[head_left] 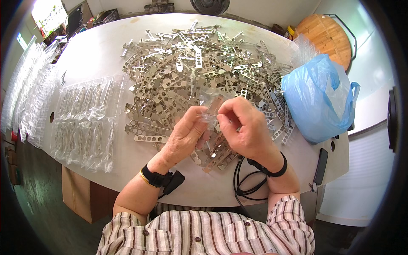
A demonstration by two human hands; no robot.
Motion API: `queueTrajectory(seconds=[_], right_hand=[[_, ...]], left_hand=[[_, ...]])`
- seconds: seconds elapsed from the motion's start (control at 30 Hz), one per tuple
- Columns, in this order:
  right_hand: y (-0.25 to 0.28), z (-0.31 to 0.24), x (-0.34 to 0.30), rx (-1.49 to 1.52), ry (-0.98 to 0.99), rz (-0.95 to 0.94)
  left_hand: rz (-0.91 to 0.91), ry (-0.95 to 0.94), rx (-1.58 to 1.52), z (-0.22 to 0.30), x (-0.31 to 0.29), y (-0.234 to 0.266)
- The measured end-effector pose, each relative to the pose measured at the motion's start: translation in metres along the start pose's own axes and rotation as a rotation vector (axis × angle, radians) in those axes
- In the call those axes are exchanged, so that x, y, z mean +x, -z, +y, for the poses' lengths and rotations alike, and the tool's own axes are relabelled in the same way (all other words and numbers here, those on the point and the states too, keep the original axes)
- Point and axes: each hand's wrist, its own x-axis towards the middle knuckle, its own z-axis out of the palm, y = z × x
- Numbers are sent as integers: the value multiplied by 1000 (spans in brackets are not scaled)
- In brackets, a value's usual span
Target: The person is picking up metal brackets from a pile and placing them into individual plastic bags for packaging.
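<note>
A small transparent plastic bag [209, 98] is stretched between my hands over the near side of a large heap of perforated metal strips [170, 80]. My left hand [185, 132] is closed, pinching the bag's edge between thumb and fingers. On the other side, my right hand [247, 127] has its thumb and forefinger pressed together at the bag's opening. Glare and the crinkled film hide whether a strip is inside the bag. Loose strips lie on the table just beneath both hands.
At left, a transparent tray [121, 95] holds bagged strips; stacked plastic trays [27, 93] stand beyond it. A blue plastic bag [316, 100] sits at right, near a black phone-like object [321, 165]. Coiled black cable [240, 191] lies on the white table [140, 185] near my right forearm.
</note>
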Motion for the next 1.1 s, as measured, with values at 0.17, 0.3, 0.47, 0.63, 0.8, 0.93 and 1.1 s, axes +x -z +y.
queueTrajectory(seconds=[0.17,0.3,0.47,0.63,0.8,0.93,1.1], right_hand=[[5,7,5,-26,27,201],[0,14,5,127,-51,102],[2,16,4,300,-294,-108],[-2,24,3,456,-360,-147],[2,21,3,451,-357,-107],[8,21,6,520,-368,22],[22,19,9,566,-397,90]], left_hand=[[-30,4,21,1,0,1],[-56,34,8,8,-2,-2],[-89,25,13,4,-1,-1],[-100,5,26,1,0,-2],[-44,5,-44,10,0,-5],[49,-126,-144,4,4,-1],[59,-101,-202,6,5,-3]])
